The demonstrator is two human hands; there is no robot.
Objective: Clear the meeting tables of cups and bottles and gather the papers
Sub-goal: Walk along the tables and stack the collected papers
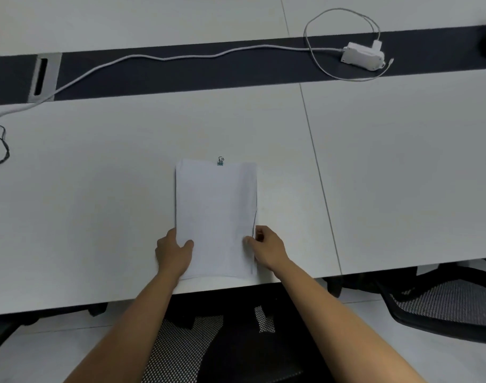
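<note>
A stack of white papers [215, 214] lies on the white table [98, 203] near its front edge, held together at the far edge by a small teal binder clip [220, 161]. My left hand [173, 252] grips the stack's near left edge, thumb on top. At the near right edge my right hand [266, 250] pinches the stack, thumb on top and fingers curled against the side. No cups or bottles are in view.
A white power adapter [363, 55] with white cables [181, 56] lies on the dark centre strip [208, 70], with a grey cable slot [44, 77] at left. A black wire [0, 145] loops at the left edge. Mesh chairs [443, 305] stand below the table's front.
</note>
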